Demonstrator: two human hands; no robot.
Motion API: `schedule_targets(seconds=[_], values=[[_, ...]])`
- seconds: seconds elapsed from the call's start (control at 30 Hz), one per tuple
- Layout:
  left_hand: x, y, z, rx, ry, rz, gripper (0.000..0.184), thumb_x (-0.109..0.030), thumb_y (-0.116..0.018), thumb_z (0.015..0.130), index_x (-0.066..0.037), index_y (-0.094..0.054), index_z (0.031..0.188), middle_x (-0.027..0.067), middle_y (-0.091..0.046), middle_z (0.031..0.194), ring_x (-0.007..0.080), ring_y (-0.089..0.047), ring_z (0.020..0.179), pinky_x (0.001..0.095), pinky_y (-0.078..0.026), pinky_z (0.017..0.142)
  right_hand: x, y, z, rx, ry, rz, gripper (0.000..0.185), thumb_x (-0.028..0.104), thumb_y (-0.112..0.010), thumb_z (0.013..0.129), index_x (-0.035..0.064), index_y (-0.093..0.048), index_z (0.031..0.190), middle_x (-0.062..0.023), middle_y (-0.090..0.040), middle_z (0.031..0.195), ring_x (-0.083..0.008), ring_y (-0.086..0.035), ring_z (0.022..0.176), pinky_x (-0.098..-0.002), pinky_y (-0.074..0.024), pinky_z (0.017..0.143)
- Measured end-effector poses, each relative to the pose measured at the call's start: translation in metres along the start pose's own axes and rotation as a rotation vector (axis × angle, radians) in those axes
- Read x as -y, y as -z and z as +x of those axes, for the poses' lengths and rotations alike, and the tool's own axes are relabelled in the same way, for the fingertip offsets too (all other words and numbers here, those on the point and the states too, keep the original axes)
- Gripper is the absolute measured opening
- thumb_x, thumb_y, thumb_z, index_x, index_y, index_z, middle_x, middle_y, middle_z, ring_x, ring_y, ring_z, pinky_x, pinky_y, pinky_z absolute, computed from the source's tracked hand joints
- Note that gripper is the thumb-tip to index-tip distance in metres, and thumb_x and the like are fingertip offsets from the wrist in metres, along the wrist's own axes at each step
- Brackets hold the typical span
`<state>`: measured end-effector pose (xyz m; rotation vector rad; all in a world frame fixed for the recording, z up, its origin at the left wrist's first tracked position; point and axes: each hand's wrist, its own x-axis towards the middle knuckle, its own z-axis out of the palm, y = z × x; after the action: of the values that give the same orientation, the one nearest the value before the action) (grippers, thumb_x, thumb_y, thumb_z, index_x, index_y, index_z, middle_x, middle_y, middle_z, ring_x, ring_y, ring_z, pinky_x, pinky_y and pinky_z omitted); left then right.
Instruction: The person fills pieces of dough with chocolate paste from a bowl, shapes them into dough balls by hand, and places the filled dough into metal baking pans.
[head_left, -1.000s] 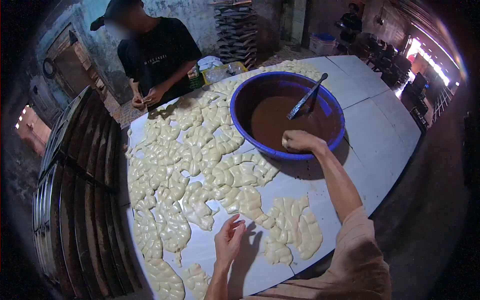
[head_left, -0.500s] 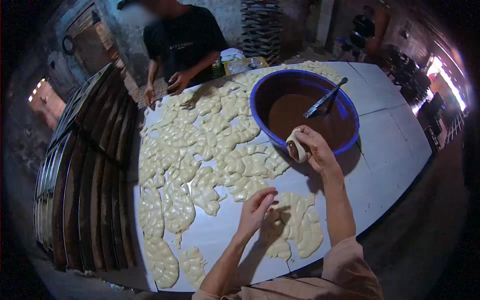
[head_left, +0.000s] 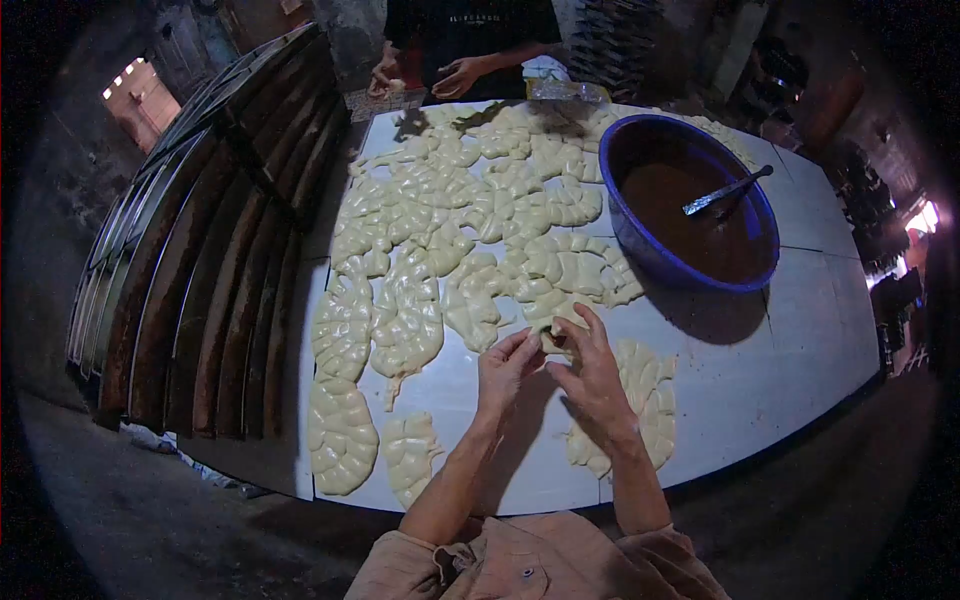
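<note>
Between my two hands is a small piece of pale dough with a dark opening in it. My left hand pinches its near left side with thumb and fingertips. My right hand grips it from the right, fingers curved over it. Pale, glossy lumps of dough lie pressed together in patches beneath and beyond my hands. Beyond my right hand stands a blue basin of brown paste, and a metal-bladed tool leans in it.
A rack of dark trays rises along the left side of the white table. Across the table stands a person in a black shirt, hands held near the far edge. Stacked dark items stand behind.
My right hand has brought the dough piece away from the basin, down and left. My left hand has moved up to meet it and now holds it too. The camera view has shifted.
</note>
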<state>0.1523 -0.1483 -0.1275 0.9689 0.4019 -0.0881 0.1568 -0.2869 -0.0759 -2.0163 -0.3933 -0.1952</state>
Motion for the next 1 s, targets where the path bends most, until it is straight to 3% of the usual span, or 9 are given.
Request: schedule_targets(seconds=[0.13,0.23,0.3,0.4,0.43,0.5,0.67,0.8,1.0], values=[[0.004,0.019,-0.002,0.043,-0.16,0.119,0.035,-0.02,-0.072,0.091,0.002,-0.067,0.117,0.0079,-0.071,0.1,0.0109,-0.066,0.09,0.0246,-0.055,0.077,-0.005,-0.031,-0.006,-0.058,0.104,-0.22,0.031,0.002,-0.066,0.086,0.0026,-0.063,0.117,-0.0129,-0.062,0.113,-0.0326,-0.062,0.107,-0.0389,-0.0544,0.077],[-0.001,0.025,-0.003,-0.044,-0.325,0.285,0.033,-0.021,-0.074,0.089,0.0,-0.07,0.114,0.0055,-0.072,0.099,0.0091,-0.065,0.089,0.0229,-0.052,0.074,-0.003,-0.042,-0.007,-0.076,0.099,-0.293,0.023,0.006,-0.066,0.088,0.0037,-0.066,0.111,-0.011,-0.063,0.107,-0.0291,-0.061,0.103,-0.0376,-0.0517,0.083],[-0.017,0.028,-0.007,-0.011,-0.241,0.241,0.033,-0.022,-0.074,0.089,0.0,-0.07,0.113,0.0051,-0.071,0.097,0.0085,-0.064,0.087,0.0218,-0.051,0.072,0.001,-0.046,-0.003,-0.095,0.166,-0.461,0.02,0.014,-0.069,0.087,0.0046,-0.071,0.104,-0.0096,-0.066,0.103,-0.0264,-0.061,0.097,-0.0366,-0.0487,0.087],[-0.028,0.038,-0.004,0.027,-0.116,0.165,0.029,-0.024,-0.073,0.09,-0.002,-0.071,0.108,0.0038,-0.071,0.092,0.0069,-0.063,0.078,0.0213,-0.049,0.064,-0.004,-0.053,-0.003,-0.032,-0.091,-0.133,0.023,0.02,-0.072,0.085,0.0034,-0.073,0.1,-0.0111,-0.07,0.101,-0.0268,-0.063,0.098,-0.0367,-0.0482,0.089],[-0.035,0.043,-0.003,0.048,-0.036,0.154,0.028,-0.024,-0.073,0.09,-0.002,-0.07,0.107,0.0034,-0.07,0.09,0.0066,-0.062,0.076,0.0212,-0.049,0.062,-0.003,-0.055,-0.001,0.023,-0.391,0.22,0.028,0.022,-0.074,0.083,0.0016,-0.073,0.102,-0.0133,-0.071,0.1,-0.0276,-0.064,0.099,-0.0372,-0.0471,0.091],[-0.038,0.051,-0.002,0.074,0.054,0.12,0.025,-0.026,-0.071,0.091,-0.002,-0.069,0.1,0.0,-0.066,0.083,0.0071,-0.061,0.069,0.0214,-0.048,0.058,-0.002,-0.055,-0.003,0.066,-0.292,0.158,0.031,0.022,-0.073,0.083,0.0006,-0.072,0.106,-0.0147,-0.071,0.101,-0.0288,-0.064,0.099,-0.0372,-0.0468,0.092],[-0.05,0.064,-0.006,0.071,0.051,0.102,0.029,-0.028,-0.071,0.091,-0.004,-0.067,0.106,-0.0005,-0.065,0.083,0.008,-0.061,0.071,0.0216,-0.049,0.06,0.01,-0.054,-0.016,0.193,0.126,0.003,0.037,0.024,-0.076,0.083,0.0037,-0.071,0.114,-0.0158,-0.065,0.118,-0.0262,-0.061,0.106,-0.0382,-0.0469,0.091],[-0.058,0.065,-0.024,0.134,0.083,0.151,0.031,-0.025,-0.07,0.092,-0.002,-0.066,0.112,0.0054,-0.069,0.097,0.0114,-0.065,0.082,0.0252,-0.056,0.069,-0.004,-0.065,-0.019,0.15,-0.035,0.314,0.046,0.02,-0.079,0.08,0.0061,-0.065,0.122,-0.0093,-0.061,0.112,-0.0213,-0.054,0.113,-0.035,-0.0411,0.098],[-0.058,0.088,-0.029,0.312,0.084,0.216,0.028,-0.018,-0.066,0.094,-0.003,-0.066,0.116,0.0067,-0.069,0.105,0.0125,-0.067,0.085,0.0263,-0.058,0.073,0.021,-0.091,-0.026,-0.113,-0.112,0.582,0.025,0.012,-0.076,0.084,0.0025,-0.061,0.102,-0.007,-0.059,0.101,-0.0174,-0.055,0.101,-0.0342,-0.0453,0.093]])
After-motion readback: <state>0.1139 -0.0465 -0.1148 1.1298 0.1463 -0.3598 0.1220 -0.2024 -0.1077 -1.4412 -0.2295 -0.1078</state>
